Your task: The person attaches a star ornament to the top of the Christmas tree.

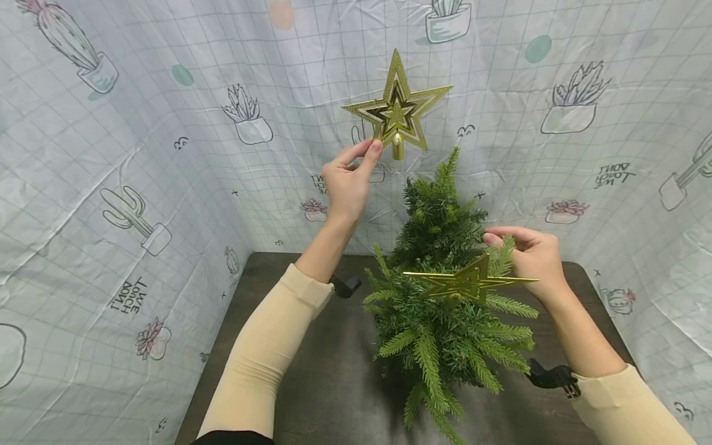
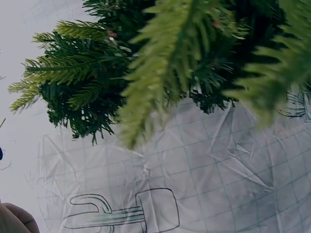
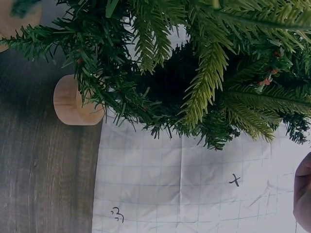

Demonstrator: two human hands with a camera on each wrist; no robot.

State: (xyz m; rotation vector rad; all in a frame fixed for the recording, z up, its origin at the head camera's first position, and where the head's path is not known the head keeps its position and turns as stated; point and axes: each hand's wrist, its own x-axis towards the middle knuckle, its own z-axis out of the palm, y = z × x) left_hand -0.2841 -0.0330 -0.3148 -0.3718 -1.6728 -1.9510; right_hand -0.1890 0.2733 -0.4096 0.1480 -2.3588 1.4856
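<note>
A gold star tree topper (image 1: 396, 115) is held up in front of the curtain, pinched at its lower left point between the thumb and fingers of my left hand (image 1: 347, 185). Its short socket hangs down, above and left of the bare tip of the rear Christmas tree (image 1: 439, 213). At the right edge of that tree, my right hand (image 1: 538, 259) has its thumb and forefinger together on a branch. A second gold star (image 1: 470, 281) sits on top of the nearer Christmas tree (image 1: 445, 340), seen nearly edge-on. Only part of the left hand shows in its wrist view.
Both trees stand on a dark wood-grain table (image 1: 317, 371). Round wooden bases (image 3: 77, 103) show in the right wrist view. A pale curtain (image 1: 311, 74) printed with a grid and potted cacti encloses the table. Black straps (image 1: 553, 375) hang at the wrists.
</note>
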